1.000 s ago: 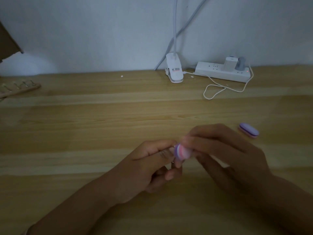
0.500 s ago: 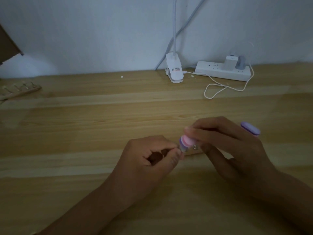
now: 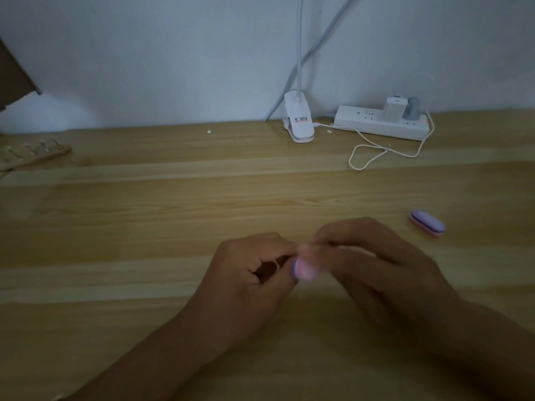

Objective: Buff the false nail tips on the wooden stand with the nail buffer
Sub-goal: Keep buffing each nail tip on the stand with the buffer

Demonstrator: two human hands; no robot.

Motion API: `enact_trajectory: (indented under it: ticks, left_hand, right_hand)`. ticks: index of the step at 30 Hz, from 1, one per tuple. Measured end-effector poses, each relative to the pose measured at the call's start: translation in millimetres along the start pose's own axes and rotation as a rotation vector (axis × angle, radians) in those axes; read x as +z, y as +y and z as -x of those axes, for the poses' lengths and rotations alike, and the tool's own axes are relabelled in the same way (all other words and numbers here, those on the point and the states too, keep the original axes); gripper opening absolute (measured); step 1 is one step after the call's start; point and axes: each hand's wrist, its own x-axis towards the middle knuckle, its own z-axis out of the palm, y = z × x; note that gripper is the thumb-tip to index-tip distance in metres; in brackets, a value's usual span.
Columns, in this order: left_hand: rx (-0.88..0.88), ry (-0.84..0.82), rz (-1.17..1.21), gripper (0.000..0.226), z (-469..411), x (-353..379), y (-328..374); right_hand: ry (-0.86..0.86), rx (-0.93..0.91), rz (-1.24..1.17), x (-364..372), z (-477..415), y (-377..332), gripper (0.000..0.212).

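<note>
The right hand [image 3: 376, 273] grips a pink and purple nail buffer [image 3: 302, 269] between its thumb and curled fingers, low over the middle of the wooden table [image 3: 144, 221]; motion blurs the buffer and the fingertips, so its exact tilt is unclear. The left hand [image 3: 249, 273] sits just beside it, fingers curled in toward the thumb right at the buffer's end. Whether those fingers pinch anything cannot be told, since the spot where they meet the buffer is dark and smeared. The wooden stand [image 3: 34, 154] lies well apart at the table's far left edge, partly cut off by the frame, with a row of small false nail tips [image 3: 27, 146] standing up on it. A second buffer block [image 3: 428, 223], purple on top and pink below, lies flat on the table to the right of the right hand, not touching it. Along the back edge, against the white wall [image 3: 173, 53], stands a white clip lamp base [image 3: 298, 123] with its neck rising out of frame, and beside it a white power strip [image 3: 379, 123] holding two plugs. A white cable [image 3: 367, 157] loops across the wood between them. A corner of brown cardboard [image 3: 14, 79] shows at upper left.
</note>
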Motion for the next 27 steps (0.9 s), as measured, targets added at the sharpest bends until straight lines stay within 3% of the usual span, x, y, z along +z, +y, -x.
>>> enact_trajectory:
  ticks: [3,9,13,19,22,27]
  left_hand:
    - [-0.014,0.019,-0.013,0.019,0,0,0]
    - [-0.010,0.033,0.068,0.016,-1,-2,4]
    - [-0.030,0.028,0.084,0.014,-1,-2,2]
    - [-0.063,0.010,0.087,0.017,-1,0,3]
    - [-0.095,-0.011,0.195,0.015,0,0,4]
    - [-0.148,-0.029,0.276,0.015,-1,0,5]
  right_hand:
    - [0.089,0.056,0.191,-9,-9,10,0.027]
    - [0.151,0.036,0.258,-8,-11,8,0.025]
    - [0.205,0.006,0.136,3,-7,1,0.025]
    - [0.132,0.027,0.094,-1,-4,3,0.024]
    - [0.113,0.052,-0.081,3,-3,-4,0.023]
    - [0.151,0.029,0.219,-3,-5,5,0.023]
